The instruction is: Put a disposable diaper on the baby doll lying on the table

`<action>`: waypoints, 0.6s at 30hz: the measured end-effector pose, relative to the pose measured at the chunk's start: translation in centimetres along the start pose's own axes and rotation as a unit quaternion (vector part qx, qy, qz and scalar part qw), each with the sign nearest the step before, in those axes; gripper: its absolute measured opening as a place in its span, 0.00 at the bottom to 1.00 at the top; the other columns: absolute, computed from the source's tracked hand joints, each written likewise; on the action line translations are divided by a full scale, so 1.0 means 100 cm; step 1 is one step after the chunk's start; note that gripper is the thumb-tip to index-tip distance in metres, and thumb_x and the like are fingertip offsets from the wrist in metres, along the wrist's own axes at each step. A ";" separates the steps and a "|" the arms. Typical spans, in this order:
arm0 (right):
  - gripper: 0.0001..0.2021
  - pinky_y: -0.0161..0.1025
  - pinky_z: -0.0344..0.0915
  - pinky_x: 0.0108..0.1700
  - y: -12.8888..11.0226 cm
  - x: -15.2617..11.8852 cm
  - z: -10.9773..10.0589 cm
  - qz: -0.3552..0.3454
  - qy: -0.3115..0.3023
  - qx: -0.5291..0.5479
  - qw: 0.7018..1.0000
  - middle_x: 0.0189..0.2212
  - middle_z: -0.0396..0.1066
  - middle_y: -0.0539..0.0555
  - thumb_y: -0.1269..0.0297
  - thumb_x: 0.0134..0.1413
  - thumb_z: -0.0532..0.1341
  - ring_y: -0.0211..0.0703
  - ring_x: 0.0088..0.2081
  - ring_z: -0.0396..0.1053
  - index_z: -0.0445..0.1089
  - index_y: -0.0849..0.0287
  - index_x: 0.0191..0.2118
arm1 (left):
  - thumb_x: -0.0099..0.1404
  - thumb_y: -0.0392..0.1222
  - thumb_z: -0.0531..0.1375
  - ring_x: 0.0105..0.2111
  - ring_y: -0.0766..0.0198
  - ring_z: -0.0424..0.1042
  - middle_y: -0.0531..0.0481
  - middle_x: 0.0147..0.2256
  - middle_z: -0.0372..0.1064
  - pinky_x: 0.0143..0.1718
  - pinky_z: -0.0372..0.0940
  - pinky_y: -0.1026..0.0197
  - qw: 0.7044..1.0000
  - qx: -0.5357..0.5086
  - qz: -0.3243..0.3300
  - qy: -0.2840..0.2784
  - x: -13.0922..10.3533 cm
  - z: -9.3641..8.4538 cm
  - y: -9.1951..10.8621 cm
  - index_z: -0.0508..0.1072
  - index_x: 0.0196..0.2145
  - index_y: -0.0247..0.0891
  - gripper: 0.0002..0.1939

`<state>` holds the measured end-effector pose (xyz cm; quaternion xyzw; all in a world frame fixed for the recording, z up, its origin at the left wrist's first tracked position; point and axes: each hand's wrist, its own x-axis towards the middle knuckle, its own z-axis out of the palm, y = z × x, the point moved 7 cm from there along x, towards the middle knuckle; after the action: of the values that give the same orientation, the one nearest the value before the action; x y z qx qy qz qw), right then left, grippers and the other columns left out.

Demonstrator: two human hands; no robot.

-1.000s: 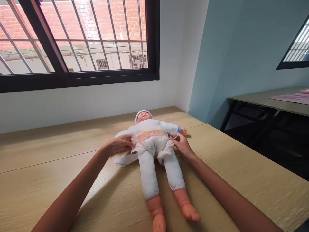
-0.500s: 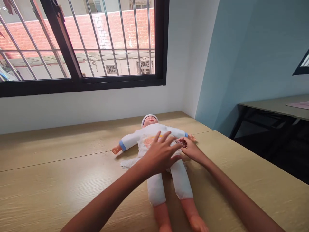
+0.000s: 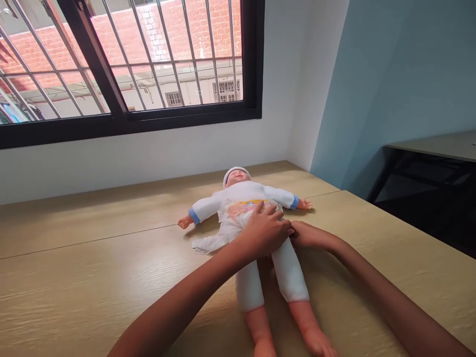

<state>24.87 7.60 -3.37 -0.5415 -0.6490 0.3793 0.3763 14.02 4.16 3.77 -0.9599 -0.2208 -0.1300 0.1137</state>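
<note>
A baby doll (image 3: 245,188) in a white top with blue cuffs and a white cap lies on its back, feet toward me. Around its waist is a white diaper (image 3: 231,225) with an orange and yellow print; one side tab stretches out flat on the left. My left hand (image 3: 268,229) rests over the diaper's right front, fingers bent and close together against it. Beside the doll's right-hand hip, my right hand (image 3: 305,234) is closed, its fingertips partly hidden behind my left hand; what it pinches cannot be made out.
The doll lies on a light wooden table (image 3: 111,277) with a seam across it. Behind is a barred window with a black frame (image 3: 193,119). Another table (image 3: 435,145) with dark legs stands at the right, by a blue wall.
My left hand has come down onto the diaper and its spread fingers have drawn together. My right hand has moved lower, beside the hip. The view has shifted slightly.
</note>
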 end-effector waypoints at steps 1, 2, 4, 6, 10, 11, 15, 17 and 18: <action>0.08 0.34 0.51 0.25 0.000 0.000 -0.002 0.000 -0.014 -0.008 1.000 0.18 0.69 0.48 0.79 0.33 0.63 0.38 0.23 0.60 0.69 0.60 0.15 | 0.72 0.44 0.51 0.46 0.51 0.67 0.44 0.40 0.72 0.53 0.60 0.44 1.000 0.001 -0.004 0.003 -0.001 -0.001 0.001 0.76 0.40 0.43 0.14; 0.06 0.34 0.53 0.26 -0.001 0.000 -0.003 -0.001 -0.034 -0.017 0.999 0.20 0.71 0.49 0.77 0.36 0.63 0.39 0.24 0.61 0.70 0.60 0.18 | 0.72 0.44 0.50 0.46 0.51 0.67 0.45 0.40 0.72 0.53 0.60 0.43 1.000 0.000 -0.010 0.005 -0.002 -0.003 0.002 0.75 0.42 0.42 0.14; 0.01 0.35 0.56 0.28 0.000 -0.001 -0.008 0.013 -0.061 -0.030 0.998 0.24 0.72 0.50 0.72 0.42 0.63 0.41 0.28 0.64 0.71 0.59 0.24 | 0.72 0.48 0.49 0.45 0.52 0.67 0.46 0.41 0.71 0.53 0.60 0.42 1.000 -0.005 -0.022 0.001 -0.003 -0.005 0.004 0.74 0.43 0.40 0.16; 0.05 0.35 0.58 0.29 0.006 -0.002 -0.013 0.055 -0.072 -0.027 0.996 0.24 0.70 0.49 0.64 0.47 0.64 0.41 0.28 0.65 0.68 0.59 0.26 | 0.72 0.50 0.50 0.46 0.52 0.66 0.46 0.43 0.71 0.54 0.58 0.42 0.999 -0.008 -0.033 -0.005 -0.004 -0.005 0.004 0.74 0.43 0.40 0.17; 0.15 0.35 0.62 0.28 0.012 -0.005 -0.022 0.143 -0.058 0.008 0.988 0.23 0.68 0.50 0.54 0.50 0.64 0.40 0.27 0.68 0.61 0.58 0.28 | 0.69 0.57 0.54 0.49 0.50 0.64 0.46 0.45 0.70 0.54 0.57 0.42 0.999 -0.018 -0.042 -0.022 -0.005 -0.006 0.005 0.72 0.48 0.41 0.20; 0.15 0.35 0.63 0.28 0.011 -0.006 -0.025 0.151 -0.046 0.014 0.987 0.24 0.69 0.51 0.54 0.50 0.64 0.41 0.28 0.69 0.61 0.58 0.28 | 0.67 0.58 0.55 0.49 0.50 0.64 0.45 0.46 0.70 0.53 0.57 0.42 0.998 -0.022 -0.046 -0.026 -0.003 -0.006 0.005 0.72 0.50 0.41 0.22; 0.14 0.32 0.63 0.25 0.000 -0.011 -0.036 0.160 -0.009 0.049 0.986 0.25 0.69 0.51 0.58 0.46 0.67 0.40 0.29 0.69 0.63 0.59 0.31 | 0.62 0.60 0.60 0.53 0.49 0.60 0.43 0.50 0.68 0.54 0.54 0.44 0.994 -0.020 -0.072 -0.079 0.010 -0.001 0.005 0.73 0.48 0.39 0.25; 0.15 0.31 0.61 0.23 -0.004 -0.013 -0.040 0.161 -0.006 0.074 0.984 0.26 0.69 0.52 0.57 0.45 0.68 0.38 0.28 0.69 0.66 0.60 0.34 | 0.62 0.57 0.62 0.52 0.47 0.60 0.40 0.48 0.70 0.54 0.53 0.43 0.991 -0.012 -0.088 -0.103 0.020 0.004 0.004 0.76 0.43 0.35 0.22; 0.16 0.30 0.60 0.22 -0.005 -0.015 -0.041 0.161 -0.007 0.084 0.983 0.27 0.70 0.53 0.56 0.44 0.69 0.37 0.27 0.68 0.67 0.60 0.34 | 0.63 0.52 0.62 0.51 0.47 0.61 0.39 0.46 0.71 0.53 0.53 0.43 0.990 -0.011 -0.093 -0.108 0.025 0.006 0.003 0.76 0.40 0.34 0.18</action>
<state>28.54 6.44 -1.27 -0.6030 -0.5218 0.4919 0.3495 16.47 5.02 3.90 -0.9447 -0.3188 -0.0382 0.0662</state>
